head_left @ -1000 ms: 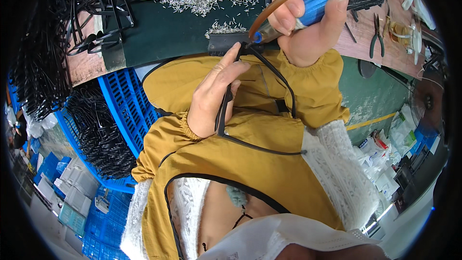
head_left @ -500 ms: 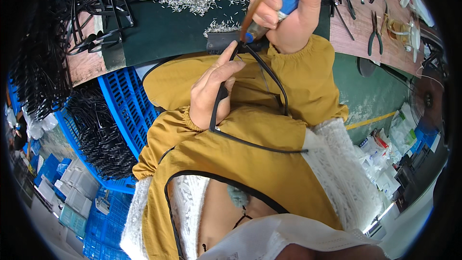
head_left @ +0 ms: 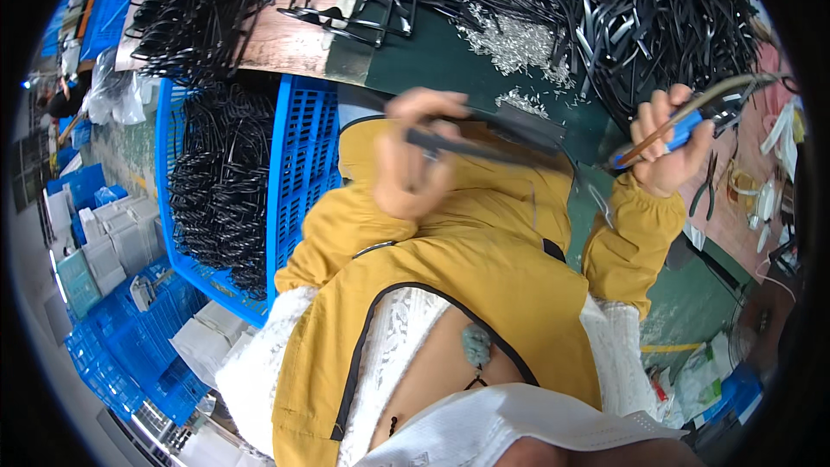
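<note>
My left hand (head_left: 413, 160), smeared by motion, is closed round a pair of black glasses (head_left: 506, 153), whose dark bar stretches right over my lap. Most of its shape is blurred. My right hand (head_left: 666, 149) grips a blue power screwdriver (head_left: 685, 131), its tip pointing down and left, apart from the glasses. A brown hose (head_left: 661, 134) runs along it. Near the table's edge, beyond my hands, lies a small heap of silvery pins (head_left: 523, 104) by a dark block (head_left: 532, 128).
A bigger pile of silvery pins (head_left: 514, 43) lies on the dark green mat (head_left: 415, 56). Black glasses parts (head_left: 666, 17) are heaped behind it. Pliers (head_left: 705, 186) rest at the right. At my left a blue basket (head_left: 298, 147) holds many black glasses (head_left: 216, 182).
The screwdriver in my right hand has moved away from the glasses, to the right. My left hand has swung the glasses away from it. The whole view has turned toward the left.
</note>
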### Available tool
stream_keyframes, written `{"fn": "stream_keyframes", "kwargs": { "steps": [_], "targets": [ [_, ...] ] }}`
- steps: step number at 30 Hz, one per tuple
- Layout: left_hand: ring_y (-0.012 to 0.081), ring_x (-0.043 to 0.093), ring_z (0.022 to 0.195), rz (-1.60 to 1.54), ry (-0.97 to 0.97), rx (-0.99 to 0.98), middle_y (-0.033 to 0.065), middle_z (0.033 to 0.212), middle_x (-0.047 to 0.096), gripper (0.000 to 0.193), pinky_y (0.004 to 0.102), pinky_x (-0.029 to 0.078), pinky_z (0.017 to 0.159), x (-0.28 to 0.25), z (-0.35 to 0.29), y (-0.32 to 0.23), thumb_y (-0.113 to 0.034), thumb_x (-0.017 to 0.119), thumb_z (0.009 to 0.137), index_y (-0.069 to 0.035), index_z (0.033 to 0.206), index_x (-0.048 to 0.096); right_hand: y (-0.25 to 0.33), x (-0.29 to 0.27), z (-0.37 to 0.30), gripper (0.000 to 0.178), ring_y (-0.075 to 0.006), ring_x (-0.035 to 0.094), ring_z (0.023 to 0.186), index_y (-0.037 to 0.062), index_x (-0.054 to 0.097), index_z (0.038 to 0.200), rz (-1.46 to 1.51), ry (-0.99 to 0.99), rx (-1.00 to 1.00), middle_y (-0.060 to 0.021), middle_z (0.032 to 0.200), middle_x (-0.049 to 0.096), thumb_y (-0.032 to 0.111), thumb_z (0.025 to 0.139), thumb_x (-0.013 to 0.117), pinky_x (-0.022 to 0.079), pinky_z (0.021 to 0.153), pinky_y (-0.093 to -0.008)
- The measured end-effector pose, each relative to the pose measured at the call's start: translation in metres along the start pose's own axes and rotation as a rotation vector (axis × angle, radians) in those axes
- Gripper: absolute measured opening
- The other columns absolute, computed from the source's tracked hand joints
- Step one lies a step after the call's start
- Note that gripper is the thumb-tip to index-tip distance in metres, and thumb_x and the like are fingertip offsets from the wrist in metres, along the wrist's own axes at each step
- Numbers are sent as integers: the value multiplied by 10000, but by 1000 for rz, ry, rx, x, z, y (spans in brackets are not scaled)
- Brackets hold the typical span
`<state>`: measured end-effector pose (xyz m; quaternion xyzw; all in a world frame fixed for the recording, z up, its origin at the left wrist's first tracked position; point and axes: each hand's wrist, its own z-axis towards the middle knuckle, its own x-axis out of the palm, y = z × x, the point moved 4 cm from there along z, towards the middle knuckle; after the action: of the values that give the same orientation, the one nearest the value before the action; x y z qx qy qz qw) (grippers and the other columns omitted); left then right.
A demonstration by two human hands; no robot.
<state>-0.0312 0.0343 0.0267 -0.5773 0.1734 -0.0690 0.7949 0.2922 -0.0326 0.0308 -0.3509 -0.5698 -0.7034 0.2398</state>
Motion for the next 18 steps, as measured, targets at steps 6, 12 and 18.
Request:
{"fn": "stream_keyframes", "kwargs": {
  "steps": [6, 12, 18],
  "targets": [
    [165, 633, 738, 1003, -620, -372, 91, 935, 652, 279, 337, 512, 665, -163, 23, -23, -37, 499, 950, -10, 1219, 570, 31, -44, -8, 496, -96, 434, 610, 25, 537, 1186, -51, -124, -223, -26, 795, 487, 490, 1023, 588, 357, 489, -209],
    [322, 285, 1527, 207, -568, -2, 249, 1627, 284, 759, 423, 210, 1251, -129, 102, 47, 34, 469, 879, 45, 1591, 205, 35, -87, -30, 507, -200, 623, 933, 4, 590, 1236, -669, -520, -374, -76, 1010, 619, 470, 1073, 478, 513, 822, -320],
    [272, 623, 1175, 1009, 42, 633, 96, 1125, 722, 320, 436, 337, 1131, -115, 128, 48, -223, 509, 973, -55, 1111, 744, 40, -77, -73, 386, -382, 528, 1174, -6, 616, 1227, -2083, -263, -382, -178, 1201, 581, 143, 880, 696, 408, 1030, -458]
  ]
}}
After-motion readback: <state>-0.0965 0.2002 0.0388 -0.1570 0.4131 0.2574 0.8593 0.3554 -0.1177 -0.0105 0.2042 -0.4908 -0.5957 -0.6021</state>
